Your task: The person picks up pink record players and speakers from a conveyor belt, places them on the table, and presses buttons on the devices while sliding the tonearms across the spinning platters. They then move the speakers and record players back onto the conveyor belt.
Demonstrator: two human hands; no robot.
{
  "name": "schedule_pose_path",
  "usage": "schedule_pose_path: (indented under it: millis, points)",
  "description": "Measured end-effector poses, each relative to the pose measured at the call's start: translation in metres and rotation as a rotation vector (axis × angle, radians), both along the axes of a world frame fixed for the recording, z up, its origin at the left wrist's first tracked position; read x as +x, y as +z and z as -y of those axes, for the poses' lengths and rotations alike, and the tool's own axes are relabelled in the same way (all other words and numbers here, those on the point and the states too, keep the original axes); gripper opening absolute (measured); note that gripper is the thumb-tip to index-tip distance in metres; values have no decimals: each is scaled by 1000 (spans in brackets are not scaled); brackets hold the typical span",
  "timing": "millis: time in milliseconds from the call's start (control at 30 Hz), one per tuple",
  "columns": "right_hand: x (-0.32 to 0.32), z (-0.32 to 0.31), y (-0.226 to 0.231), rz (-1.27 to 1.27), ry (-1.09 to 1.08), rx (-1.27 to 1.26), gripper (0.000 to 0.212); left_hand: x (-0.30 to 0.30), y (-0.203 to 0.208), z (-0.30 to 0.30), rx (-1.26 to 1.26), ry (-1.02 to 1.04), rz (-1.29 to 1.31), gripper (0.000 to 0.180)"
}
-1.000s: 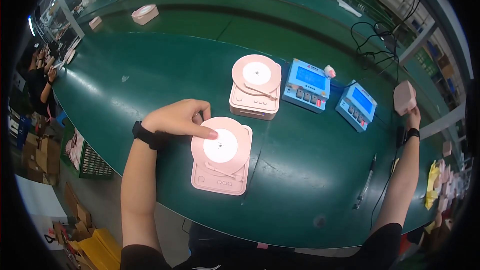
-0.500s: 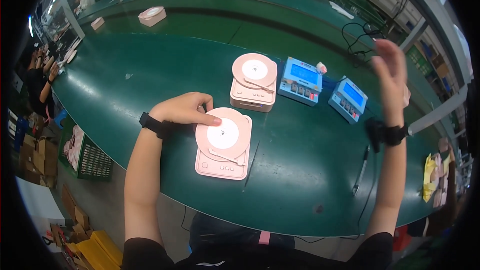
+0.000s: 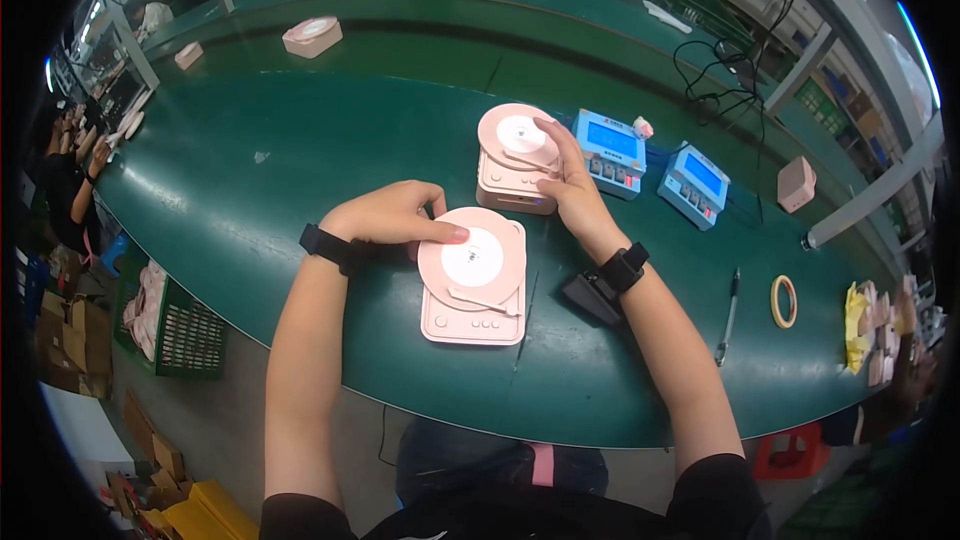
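A pink mini record player (image 3: 450, 322) with a white-centred disc and a small tonearm lies in front of me on the green bench. My left hand (image 3: 388, 217) grips its upper left edge, thumb on the disc and the other fingers curled at the side, partly hidden. Just beyond it stands a second pink record player (image 3: 503, 181), tilted up so its front side shows. My right hand (image 3: 578, 192) holds this one by the right side, with fingertips on the disc's edge and the thumb near the tonearm. Beside my right wrist is a black object (image 3: 590, 298).
Two blue counter boxes (image 3: 608, 152) (image 3: 694, 187) with screens stand right of the far player. A pen (image 3: 732, 310), tape roll (image 3: 783, 316) and pink box (image 3: 797, 184) lie farther right. Another pink player (image 3: 312, 37) sits at the back left; tangled cables (image 3: 720, 85) lie at the back.
My right hand has come down leftward from its raised place at the right and taken hold of the far record player. My left hand keeps its grip on the near one.
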State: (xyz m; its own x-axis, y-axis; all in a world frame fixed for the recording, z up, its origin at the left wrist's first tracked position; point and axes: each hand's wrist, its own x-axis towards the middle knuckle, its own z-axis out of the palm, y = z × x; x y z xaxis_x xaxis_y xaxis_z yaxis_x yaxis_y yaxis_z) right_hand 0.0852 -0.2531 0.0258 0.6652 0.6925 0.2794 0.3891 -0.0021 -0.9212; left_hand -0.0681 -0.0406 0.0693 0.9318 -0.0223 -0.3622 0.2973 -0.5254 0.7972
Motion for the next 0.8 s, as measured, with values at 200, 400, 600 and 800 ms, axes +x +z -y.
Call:
schedule_pose_path:
  millis: [200,400,600,800]
  points:
    - [-8,-11,-10,-32,-122,48,63,0,-3,-5,-17,6,7,50]
    - [-10,-8,-10,-8,-148,48,53,0,-4,-6,1,2,16,53]
    - [-12,-12,-11,104,-137,-7,45,1,-5,-5,37,-3,-6,56]
    - [-8,-10,-17,61,-108,22,44,1,-5,-4,33,1,-10,57]
